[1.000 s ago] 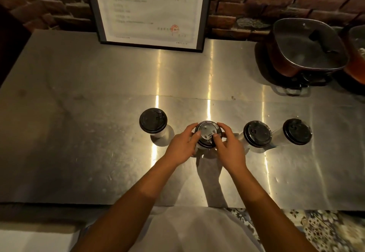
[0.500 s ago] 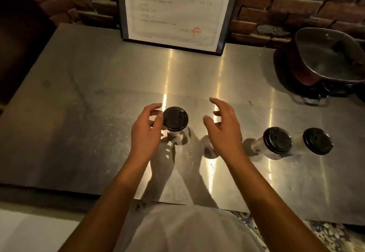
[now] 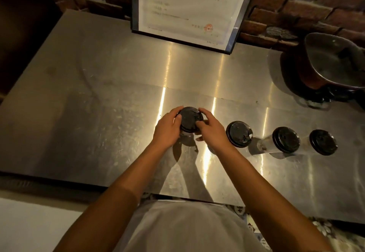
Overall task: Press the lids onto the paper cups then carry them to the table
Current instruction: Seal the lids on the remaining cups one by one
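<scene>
Counter: steel counter [image 3: 110, 97] ran wide under everything, streaked with bright reflections, its near edge in front of the person's white top [image 3: 189, 230].
Leftmost cup: leftmost cup [image 3: 188, 139] stood on the counter between the two hands; its body was mostly hidden by them, and only a dark patch showed below the lid.
Lid in hand: black lid [image 3: 190, 119] sat on top of that cup, slightly tilted toward the camera; whether it was fully seated could not be told.
Left hand: left hand [image 3: 167, 131] curled around the lid's left rim, thumb lying on the lid's edge, fingers wrapped round the far side.
Right hand: right hand [image 3: 212, 128] gripped the lid's right rim, fingers curved over the far edge and thumb against the near edge.
Second cup: second cup [image 3: 239, 134] stood just beside the right hand, black lid on, its body hidden beneath the lid.
Third cup: third cup [image 3: 280, 141] stood to the right of that, lid on, pale wall visible on its left side.
Fourth cup: fourth cup [image 3: 322, 142] was last in the row, lid on, near the third.
Backdrop: framed certificate [image 3: 189, 8] leaned against the brick wall [image 3: 296, 8] at the counter's back edge.
Far right: dark pan [image 3: 333, 64] sat at the back right, well apart from the cups.
</scene>
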{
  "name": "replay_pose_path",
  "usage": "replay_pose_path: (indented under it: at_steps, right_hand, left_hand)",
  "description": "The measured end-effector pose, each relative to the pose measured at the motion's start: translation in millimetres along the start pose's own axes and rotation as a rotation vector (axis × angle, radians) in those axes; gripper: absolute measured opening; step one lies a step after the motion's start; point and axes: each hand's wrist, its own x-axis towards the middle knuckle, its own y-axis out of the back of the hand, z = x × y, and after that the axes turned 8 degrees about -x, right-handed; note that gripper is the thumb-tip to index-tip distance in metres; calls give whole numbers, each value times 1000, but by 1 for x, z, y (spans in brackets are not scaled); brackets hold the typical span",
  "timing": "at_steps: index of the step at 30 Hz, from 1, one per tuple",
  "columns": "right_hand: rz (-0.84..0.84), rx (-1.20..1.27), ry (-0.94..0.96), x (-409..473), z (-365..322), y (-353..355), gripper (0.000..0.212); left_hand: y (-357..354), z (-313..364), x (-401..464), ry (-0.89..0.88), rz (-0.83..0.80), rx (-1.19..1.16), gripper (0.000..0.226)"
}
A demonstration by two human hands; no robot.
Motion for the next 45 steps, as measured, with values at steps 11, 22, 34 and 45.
replay_pose_path:
  at_steps: [11, 22, 34, 45]
  right_hand:
    - [48, -238, -45, -34, 26, 0, 36]
    - [275, -540, 205, -2, 23, -59, 39]
    - [244, -698, 252, 10, 22, -52, 40]
    - [257, -656, 281, 10, 25, -53, 38]
  left_hand:
    - [-8, -38, -56, -43, -57, -113, 35]
    - [-12, -37, -59, 21, -56, -206, 32]
    - [-20, -45, -55, 21, -74, -255, 33]
    - [-14, -42, -59, 99, -90, -362, 28]
